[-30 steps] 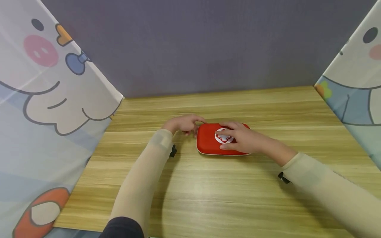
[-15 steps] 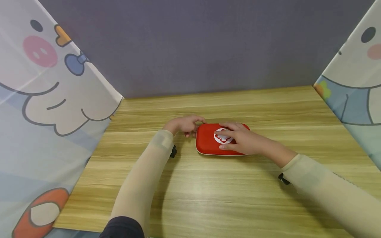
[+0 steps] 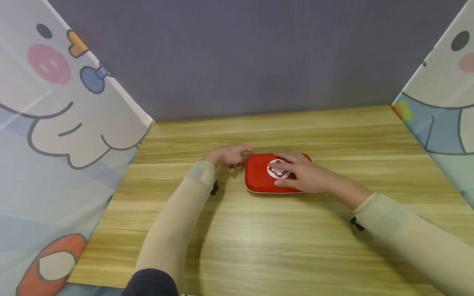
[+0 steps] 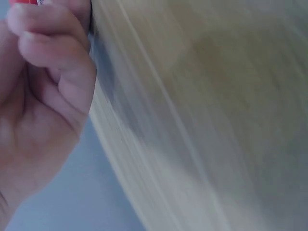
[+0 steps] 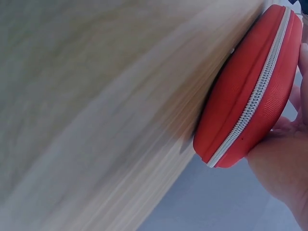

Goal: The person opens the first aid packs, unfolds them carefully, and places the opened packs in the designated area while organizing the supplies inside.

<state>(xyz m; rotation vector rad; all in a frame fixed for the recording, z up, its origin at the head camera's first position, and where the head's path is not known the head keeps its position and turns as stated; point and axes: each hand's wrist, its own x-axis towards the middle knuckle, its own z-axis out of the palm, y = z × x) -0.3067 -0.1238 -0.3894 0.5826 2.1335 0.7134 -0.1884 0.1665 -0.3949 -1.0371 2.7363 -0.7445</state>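
Observation:
A red zippered first-aid case with a white round emblem lies flat on the wooden table. My right hand rests on its lid, fingers spread over the emblem and right half. Seen from the right wrist, the silver zipper runs closed along the side facing that camera. My left hand is at the case's back left corner, where thumb and index finger pinch the zipper pull, itself hidden by the fingers. The other left fingers are curled in the left wrist view.
The wooden table meets a grey panel at the back. Cartoon-printed cloth walls stand at the left and right. Small black mounts sit under both wrists.
The left index fingertip has drawn back slightly at the case's corner, closer to the thumb. The right hand and the case stay nearly still.

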